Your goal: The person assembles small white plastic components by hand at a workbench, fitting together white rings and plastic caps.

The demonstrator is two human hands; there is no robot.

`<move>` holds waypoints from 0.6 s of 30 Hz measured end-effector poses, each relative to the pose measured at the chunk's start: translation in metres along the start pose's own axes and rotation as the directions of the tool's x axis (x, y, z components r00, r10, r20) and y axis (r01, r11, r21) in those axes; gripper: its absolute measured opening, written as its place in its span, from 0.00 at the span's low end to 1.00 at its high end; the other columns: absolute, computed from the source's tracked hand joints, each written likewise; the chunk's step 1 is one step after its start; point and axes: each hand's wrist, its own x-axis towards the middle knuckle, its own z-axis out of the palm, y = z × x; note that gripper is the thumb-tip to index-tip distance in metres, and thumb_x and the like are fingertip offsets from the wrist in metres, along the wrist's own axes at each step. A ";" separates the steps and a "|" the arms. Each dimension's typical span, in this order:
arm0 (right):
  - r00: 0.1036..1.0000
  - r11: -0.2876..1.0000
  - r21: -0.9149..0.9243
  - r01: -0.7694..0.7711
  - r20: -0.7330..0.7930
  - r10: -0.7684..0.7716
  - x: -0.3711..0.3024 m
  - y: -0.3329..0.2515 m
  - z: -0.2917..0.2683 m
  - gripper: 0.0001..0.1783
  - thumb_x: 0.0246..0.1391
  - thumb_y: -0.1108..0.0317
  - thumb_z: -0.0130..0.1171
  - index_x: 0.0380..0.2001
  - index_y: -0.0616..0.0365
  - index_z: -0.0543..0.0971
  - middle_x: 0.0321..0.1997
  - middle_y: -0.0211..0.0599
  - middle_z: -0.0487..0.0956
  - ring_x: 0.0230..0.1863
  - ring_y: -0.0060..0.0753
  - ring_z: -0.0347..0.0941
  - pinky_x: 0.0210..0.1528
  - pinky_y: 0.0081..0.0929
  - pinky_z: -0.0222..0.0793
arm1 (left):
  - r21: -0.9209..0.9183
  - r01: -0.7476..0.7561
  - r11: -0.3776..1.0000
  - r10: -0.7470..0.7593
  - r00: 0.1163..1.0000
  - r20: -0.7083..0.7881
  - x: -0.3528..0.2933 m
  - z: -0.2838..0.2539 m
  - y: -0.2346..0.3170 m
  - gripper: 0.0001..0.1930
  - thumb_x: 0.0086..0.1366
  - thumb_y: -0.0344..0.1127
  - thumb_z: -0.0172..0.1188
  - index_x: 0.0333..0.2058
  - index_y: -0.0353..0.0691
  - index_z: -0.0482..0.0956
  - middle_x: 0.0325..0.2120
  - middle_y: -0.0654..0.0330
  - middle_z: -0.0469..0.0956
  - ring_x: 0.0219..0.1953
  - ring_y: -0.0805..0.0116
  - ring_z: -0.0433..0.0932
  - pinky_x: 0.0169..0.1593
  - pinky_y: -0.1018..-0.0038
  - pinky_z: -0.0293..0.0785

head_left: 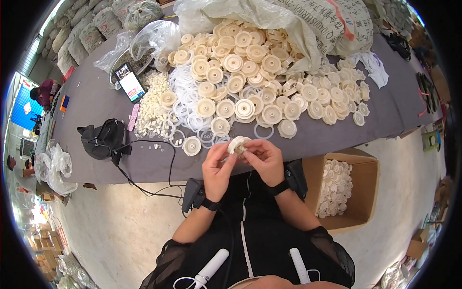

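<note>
Both hands meet just over the near edge of the bench [308, 139], closed together on one cream plastic wheel [237, 143]. The left hand [218, 167] pinches the wheel's left rim between thumb and fingers, while the right hand [265, 159] cups it from the other side with fingertips curled over the top. It looks as if the grip steadies the piece so something small can be pressed into it, though what sits at its centre is hidden by the fingers.

Just beyond the hands lies a broad heap of matching wheels [250, 72], spilling from a woven sack [332, 24] at the far side, close enough to pick from without leaning. Thin clear rings [185, 91] are strewn ahead and to the left of the hands, and farther left is a mound of small white blocks [151, 103]; each sort keeps to its own patch, probably so parts can be taken by feel. A single wheel [191, 145] rests just left of the left hand. A phone [130, 82] leans far to the left beyond the blocks. Below and to the right of the right hand, an open cardboard box [358, 192] on the floor holds more cream pieces.
</note>
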 end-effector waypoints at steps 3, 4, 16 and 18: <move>0.999 0.999 -0.025 0.031 -0.028 -0.031 0.004 0.007 -0.008 0.10 0.47 0.79 0.58 0.34 0.61 0.73 0.31 0.28 0.75 0.30 0.12 0.69 0.30 0.12 0.66 | 0.075 -0.019 0.997 0.012 0.996 0.087 0.000 -0.004 0.002 0.14 0.60 0.24 0.54 0.46 0.31 0.73 0.39 0.59 0.69 0.40 0.73 0.73 0.40 0.80 0.74; 0.996 0.997 -0.034 0.075 -0.044 -0.077 0.005 0.009 -0.009 0.10 0.46 0.79 0.59 0.34 0.60 0.73 0.30 0.26 0.73 0.29 0.11 0.68 0.29 0.11 0.66 | 0.075 -0.019 0.997 0.012 0.996 0.088 -0.001 -0.003 0.003 0.14 0.60 0.24 0.54 0.46 0.31 0.73 0.39 0.59 0.69 0.40 0.73 0.73 0.40 0.80 0.74; 0.914 0.683 -0.664 0.305 0.002 -0.406 0.006 0.006 0.000 0.13 0.38 0.76 0.64 0.33 0.57 0.80 0.30 0.32 0.71 0.26 0.21 0.67 0.25 0.15 0.62 | -0.143 0.156 0.977 -0.164 0.986 -0.041 0.003 0.004 -0.009 0.14 0.62 0.27 0.52 0.47 0.32 0.71 0.40 0.58 0.75 0.40 0.73 0.75 0.38 0.75 0.79; 0.913 0.688 -0.663 0.297 -0.013 -0.407 0.005 0.005 0.001 0.12 0.39 0.76 0.64 0.33 0.57 0.80 0.30 0.32 0.71 0.25 0.21 0.67 0.25 0.15 0.62 | -0.157 0.131 0.979 -0.140 0.989 -0.044 0.003 0.004 -0.012 0.14 0.62 0.27 0.53 0.47 0.32 0.71 0.40 0.59 0.75 0.40 0.73 0.75 0.38 0.75 0.79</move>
